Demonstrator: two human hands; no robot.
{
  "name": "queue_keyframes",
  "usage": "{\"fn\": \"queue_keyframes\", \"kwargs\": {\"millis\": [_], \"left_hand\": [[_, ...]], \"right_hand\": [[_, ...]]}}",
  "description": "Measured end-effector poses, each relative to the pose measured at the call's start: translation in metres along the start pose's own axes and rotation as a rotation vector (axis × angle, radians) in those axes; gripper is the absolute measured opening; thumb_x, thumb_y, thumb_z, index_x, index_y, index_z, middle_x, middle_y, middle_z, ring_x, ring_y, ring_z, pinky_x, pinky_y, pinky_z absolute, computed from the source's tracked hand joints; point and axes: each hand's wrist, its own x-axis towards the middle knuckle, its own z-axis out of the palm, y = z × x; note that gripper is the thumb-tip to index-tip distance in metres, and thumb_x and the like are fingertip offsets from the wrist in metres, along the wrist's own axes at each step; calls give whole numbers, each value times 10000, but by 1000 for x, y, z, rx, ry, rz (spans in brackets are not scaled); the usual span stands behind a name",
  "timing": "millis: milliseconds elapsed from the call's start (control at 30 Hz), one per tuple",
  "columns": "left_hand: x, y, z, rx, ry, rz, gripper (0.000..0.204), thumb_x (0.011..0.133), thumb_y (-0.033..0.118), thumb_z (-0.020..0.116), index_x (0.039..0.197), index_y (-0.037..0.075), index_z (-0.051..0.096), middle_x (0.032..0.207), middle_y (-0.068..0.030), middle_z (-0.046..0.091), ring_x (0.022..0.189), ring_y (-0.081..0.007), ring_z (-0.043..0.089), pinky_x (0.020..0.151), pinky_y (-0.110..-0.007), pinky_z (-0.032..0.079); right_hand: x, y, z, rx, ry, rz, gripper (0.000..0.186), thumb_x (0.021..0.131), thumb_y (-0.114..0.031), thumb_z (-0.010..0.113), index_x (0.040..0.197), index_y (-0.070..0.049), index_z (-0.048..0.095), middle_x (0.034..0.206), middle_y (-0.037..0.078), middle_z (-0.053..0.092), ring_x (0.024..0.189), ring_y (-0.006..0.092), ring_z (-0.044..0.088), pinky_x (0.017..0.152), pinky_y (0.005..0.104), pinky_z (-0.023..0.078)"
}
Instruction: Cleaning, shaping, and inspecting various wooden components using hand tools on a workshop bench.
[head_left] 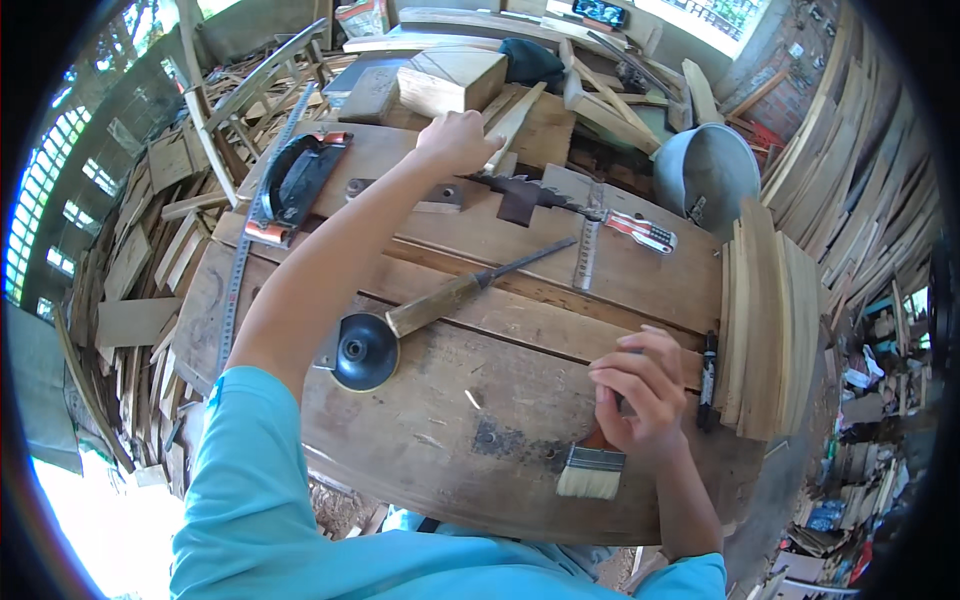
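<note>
Two grips, neither verifiable — your left hand (458, 143) curls beside the wooden block (450, 82), workbench (420, 440) far edge; your right hand (643, 392), loosely bent, overlies the brush (590, 474), near edge.

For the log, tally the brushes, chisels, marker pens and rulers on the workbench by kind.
Paintbrush: 1
Wooden-handled chisel: 1
Black marker pen: 1
Rulers: 2 (long ruler at left, short ruler right of the chisel)
Total: 5
</note>
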Motion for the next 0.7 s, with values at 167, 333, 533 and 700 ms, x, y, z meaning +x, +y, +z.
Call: {"fn": "queue_keyframes", "kwargs": {"millis": [167,333,533,700], "left_hand": [[33,34,7,252,-145,-105,515,852,373,732,1262,63,702,1304,-157,699,1230,-311,666,1020,-434,546],[48,29,16,287,-131,-88,469,779,190,720,1222,37,714,1300,-200,690,1225,-339,664,1026,-437,547],[57,8,18,190,-114,-105,423,840,188,631,1174,-63,698,1218,-283,696,1173,-416,670,1033,-457,527],[50,3,16,179,-63,-72,445,985,299,523,1227,-67,601,1218,-331,666,1176,-483,633,1034,-505,502]], "right_hand": [[-17,3,3,87,33,63,199,744,-21,737,930,-86,709,966,35,723,1036,285,630,953,486,494],[-19,6,4,136,58,83,189,753,-22,742,925,-94,710,956,29,709,1027,261,635,927,446,493],[-24,10,8,144,89,91,182,755,1,728,916,-83,711,923,41,724,993,280,645,869,399,521],[-26,12,11,145,87,107,154,770,-41,750,904,-101,703,933,21,702,1047,252,631,910,416,495]]}}
